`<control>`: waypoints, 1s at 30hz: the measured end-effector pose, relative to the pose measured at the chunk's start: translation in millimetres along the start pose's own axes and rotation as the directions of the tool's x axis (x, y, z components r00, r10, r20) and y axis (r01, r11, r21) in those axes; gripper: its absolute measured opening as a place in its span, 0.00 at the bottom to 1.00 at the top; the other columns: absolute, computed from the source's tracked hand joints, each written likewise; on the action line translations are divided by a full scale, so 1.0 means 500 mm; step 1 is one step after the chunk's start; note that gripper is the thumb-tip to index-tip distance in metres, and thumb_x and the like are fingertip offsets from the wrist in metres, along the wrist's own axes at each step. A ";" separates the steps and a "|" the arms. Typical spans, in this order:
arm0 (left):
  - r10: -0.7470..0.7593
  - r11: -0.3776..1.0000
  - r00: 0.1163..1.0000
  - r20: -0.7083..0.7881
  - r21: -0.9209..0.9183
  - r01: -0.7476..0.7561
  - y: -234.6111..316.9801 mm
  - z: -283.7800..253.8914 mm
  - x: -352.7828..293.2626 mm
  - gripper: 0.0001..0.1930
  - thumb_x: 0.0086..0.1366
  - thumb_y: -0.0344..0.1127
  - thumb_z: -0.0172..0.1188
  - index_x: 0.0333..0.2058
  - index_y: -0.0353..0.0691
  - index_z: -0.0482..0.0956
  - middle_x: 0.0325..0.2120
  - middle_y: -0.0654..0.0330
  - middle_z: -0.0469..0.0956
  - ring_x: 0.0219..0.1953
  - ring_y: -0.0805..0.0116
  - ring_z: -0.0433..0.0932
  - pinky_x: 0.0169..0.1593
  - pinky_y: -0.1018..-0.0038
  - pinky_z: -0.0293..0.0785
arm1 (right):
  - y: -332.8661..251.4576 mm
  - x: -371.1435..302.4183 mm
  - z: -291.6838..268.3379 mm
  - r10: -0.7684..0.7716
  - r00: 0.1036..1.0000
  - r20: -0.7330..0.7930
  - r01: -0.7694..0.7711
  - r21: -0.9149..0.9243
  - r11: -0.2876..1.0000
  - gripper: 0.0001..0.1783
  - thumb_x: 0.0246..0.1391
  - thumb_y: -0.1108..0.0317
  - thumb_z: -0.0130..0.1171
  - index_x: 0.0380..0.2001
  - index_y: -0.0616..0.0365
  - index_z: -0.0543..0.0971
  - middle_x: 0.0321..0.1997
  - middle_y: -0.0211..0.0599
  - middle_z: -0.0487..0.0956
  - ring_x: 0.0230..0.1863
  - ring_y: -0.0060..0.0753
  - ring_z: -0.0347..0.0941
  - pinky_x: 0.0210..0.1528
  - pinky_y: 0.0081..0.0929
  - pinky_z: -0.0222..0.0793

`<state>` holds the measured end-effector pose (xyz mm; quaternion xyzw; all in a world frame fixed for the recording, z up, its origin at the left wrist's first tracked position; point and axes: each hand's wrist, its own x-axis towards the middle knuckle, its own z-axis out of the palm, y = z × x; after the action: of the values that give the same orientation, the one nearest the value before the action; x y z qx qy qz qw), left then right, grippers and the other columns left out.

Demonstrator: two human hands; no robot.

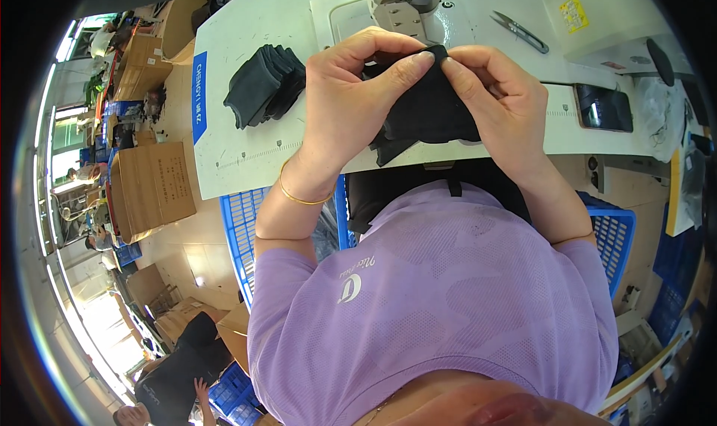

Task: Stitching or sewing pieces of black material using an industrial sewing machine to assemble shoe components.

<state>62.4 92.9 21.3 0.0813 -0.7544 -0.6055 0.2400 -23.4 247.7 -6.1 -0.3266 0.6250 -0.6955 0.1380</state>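
Both hands pinch the upper edge of a piece of black fabric (429, 109) over the front of the sewing table (246, 153). My left hand (362, 86) has thumb and fingers closed on it from the left, its thumb tip near the raised corner. From the right, my right hand (497, 90) grips the same edge between thumb and curled fingers. The cloth hangs down between the hands, and a loose flap shows under it at the left. Just beyond my fingertips stands the metal head of a sewing machine (407, 11). A stack of folded dark fabric pieces (265, 86) lies left of my left hand.
Thread snips (520, 32) lie at the back right, and a dark phone (603, 107) rests at the right edge. Blue plastic baskets (243, 228) stand below the table on both sides. Cardboard boxes (153, 191) fill the left floor; another person (183, 381) is at lower left.
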 end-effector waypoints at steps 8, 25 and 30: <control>0.031 0.996 0.982 -0.185 -0.073 -0.045 -0.002 -0.011 0.004 0.05 0.59 0.25 0.68 0.35 0.33 0.84 0.28 0.66 0.81 0.32 0.82 0.76 0.37 0.86 0.72 | -0.001 -0.006 -0.007 -0.041 0.999 0.009 0.042 -0.066 0.997 0.09 0.61 0.68 0.60 0.39 0.64 0.81 0.27 0.31 0.82 0.29 0.14 0.75 0.32 0.14 0.69; 0.027 0.974 0.970 -0.240 -0.211 -0.079 -0.017 -0.025 0.004 0.07 0.59 0.24 0.68 0.37 0.32 0.85 0.31 0.64 0.82 0.34 0.81 0.77 0.41 0.86 0.73 | -0.003 -0.015 -0.013 -0.050 0.998 0.022 0.053 -0.104 0.993 0.08 0.60 0.70 0.61 0.38 0.65 0.81 0.29 0.33 0.83 0.31 0.16 0.78 0.35 0.15 0.73; 0.028 0.977 0.969 -0.244 -0.199 -0.078 -0.023 -0.030 0.015 0.07 0.59 0.24 0.68 0.37 0.32 0.85 0.31 0.64 0.82 0.33 0.81 0.78 0.40 0.86 0.73 | -0.007 -0.006 -0.009 -0.030 0.999 0.021 0.032 -0.110 0.993 0.08 0.60 0.71 0.60 0.38 0.65 0.81 0.27 0.31 0.82 0.30 0.15 0.76 0.34 0.15 0.72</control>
<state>60.7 73.8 14.6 0.1079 -0.6547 -0.6598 0.3527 -23.3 253.8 -3.8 -0.3501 0.6561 -0.6585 0.1151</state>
